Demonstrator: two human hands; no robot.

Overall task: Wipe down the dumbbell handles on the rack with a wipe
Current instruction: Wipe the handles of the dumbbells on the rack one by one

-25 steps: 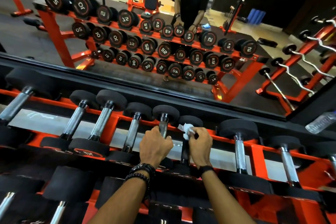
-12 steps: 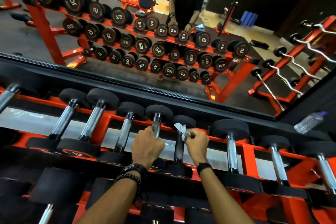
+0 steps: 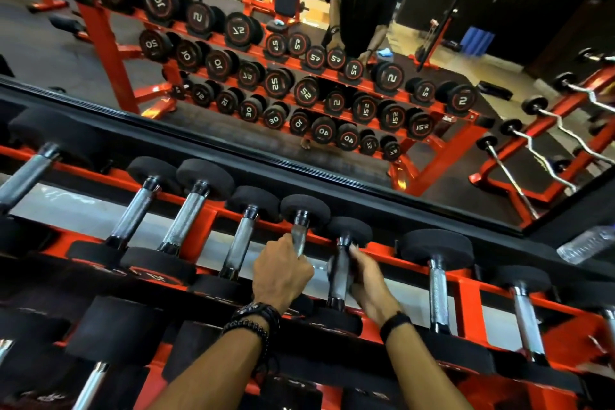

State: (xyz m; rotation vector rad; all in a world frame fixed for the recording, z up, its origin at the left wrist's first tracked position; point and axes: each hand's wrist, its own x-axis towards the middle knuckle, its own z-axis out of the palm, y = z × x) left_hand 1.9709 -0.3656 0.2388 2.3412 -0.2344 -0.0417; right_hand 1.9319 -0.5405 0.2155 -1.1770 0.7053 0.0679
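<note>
On the top tier of the orange steel rack (image 3: 467, 293), the right hand (image 3: 367, 280) curls round the knurled metal handle of a small black dumbbell (image 3: 340, 271), whose long axis runs near to far. No wipe shows. The left hand (image 3: 281, 276) grips the neighbouring dumbbell's handle (image 3: 299, 236), just to the left.

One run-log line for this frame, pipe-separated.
step: wiping handles | left hand: grips dumbbell handle | right hand: wrapped round next handle | wipe: not visible | rack: orange
</note>
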